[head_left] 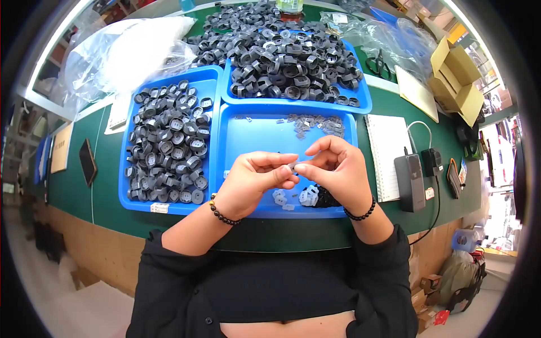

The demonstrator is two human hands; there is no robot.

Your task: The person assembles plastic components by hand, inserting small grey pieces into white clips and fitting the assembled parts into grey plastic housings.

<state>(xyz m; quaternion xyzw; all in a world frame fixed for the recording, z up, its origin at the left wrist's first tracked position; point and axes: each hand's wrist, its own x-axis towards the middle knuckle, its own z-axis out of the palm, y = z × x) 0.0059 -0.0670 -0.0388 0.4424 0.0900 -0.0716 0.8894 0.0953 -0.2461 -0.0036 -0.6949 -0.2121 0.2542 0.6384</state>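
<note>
Over the front blue tray (248,141), my left hand (253,179) and my right hand (337,169) meet with thumbs and fingertips pinched together. Between them is a tiny part, pale on one side and dark on the other; the fingers cover most of it, so its kind is unclear. Both hands are closed around it. Below them in the tray lie white translucent plastic pieces (309,196) and a heap of small black parts (327,198). Small clear flat pieces (318,125) are scattered at the tray's far right.
Dark grey round plastic housings (169,141) fill the left tray, and more are piled in the back tray (365,93). A spiral notebook (386,152), a black power bank (409,183) with cables and an open cardboard box (455,81) stand right. A phone (88,161) lies left.
</note>
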